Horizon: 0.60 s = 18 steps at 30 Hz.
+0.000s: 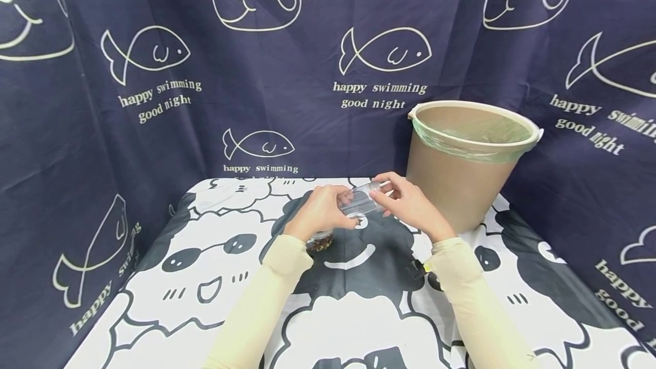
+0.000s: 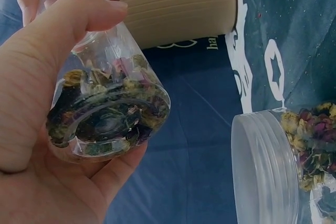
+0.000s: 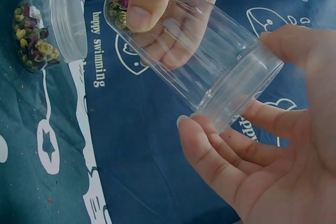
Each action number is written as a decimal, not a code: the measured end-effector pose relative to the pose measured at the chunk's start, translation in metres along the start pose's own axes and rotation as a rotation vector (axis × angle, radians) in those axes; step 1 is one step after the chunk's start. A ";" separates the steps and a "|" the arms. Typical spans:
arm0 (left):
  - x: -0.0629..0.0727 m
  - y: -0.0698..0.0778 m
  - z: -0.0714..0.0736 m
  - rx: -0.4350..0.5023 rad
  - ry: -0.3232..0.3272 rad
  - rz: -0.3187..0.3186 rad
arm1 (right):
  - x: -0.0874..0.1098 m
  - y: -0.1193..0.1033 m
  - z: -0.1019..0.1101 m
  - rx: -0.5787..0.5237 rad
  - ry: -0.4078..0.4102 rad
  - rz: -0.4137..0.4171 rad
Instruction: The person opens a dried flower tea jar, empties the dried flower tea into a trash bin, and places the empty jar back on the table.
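My left hand grips the body of a clear plastic jar, which is tilted above the table. Dried flowers in yellow, pink and dark tones lie gathered at the jar's bottom end. At the other end, my right hand pinches the clear lid between thumb and fingers; the lid sits on the jar's mouth. A second clear jar, capped and holding similar dried flowers, stands on the table below my left wrist, partly hidden by it in the head view.
A tall beige bin with a green liner stands at the right, just beyond my right hand. A small black item with a yellow bit lies by my right wrist. The tablecloth bears sheep drawings; navy curtains surround it.
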<state>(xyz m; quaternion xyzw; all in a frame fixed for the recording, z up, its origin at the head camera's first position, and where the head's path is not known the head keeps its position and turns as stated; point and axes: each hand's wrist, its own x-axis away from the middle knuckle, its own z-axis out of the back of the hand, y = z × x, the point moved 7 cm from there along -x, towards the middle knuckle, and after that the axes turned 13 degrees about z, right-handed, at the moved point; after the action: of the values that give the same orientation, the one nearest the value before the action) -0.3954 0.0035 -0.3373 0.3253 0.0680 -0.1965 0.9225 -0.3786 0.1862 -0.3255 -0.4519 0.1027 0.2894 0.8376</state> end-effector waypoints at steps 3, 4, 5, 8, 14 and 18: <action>-0.001 0.000 0.000 0.003 -0.009 0.008 | 0.000 -0.001 0.000 -0.004 -0.016 0.023; -0.001 -0.001 0.000 0.004 -0.011 0.010 | -0.001 -0.002 0.000 -0.002 -0.023 0.031; -0.001 -0.001 0.000 0.002 -0.012 0.013 | -0.001 -0.002 0.000 -0.003 -0.026 0.033; -0.001 -0.001 0.000 -0.005 -0.019 0.014 | -0.002 -0.002 -0.001 -0.004 -0.040 0.055; -0.001 -0.002 0.002 -0.016 -0.016 0.029 | -0.002 -0.003 -0.004 -0.045 -0.041 0.099; 0.000 -0.004 0.003 -0.011 -0.027 0.034 | -0.003 -0.006 -0.005 -0.023 -0.049 0.128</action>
<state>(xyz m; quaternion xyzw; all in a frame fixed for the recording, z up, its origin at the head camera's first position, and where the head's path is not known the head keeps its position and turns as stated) -0.3965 -0.0011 -0.3371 0.3185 0.0511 -0.1848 0.9283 -0.3769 0.1791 -0.3229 -0.4467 0.1078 0.3546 0.8143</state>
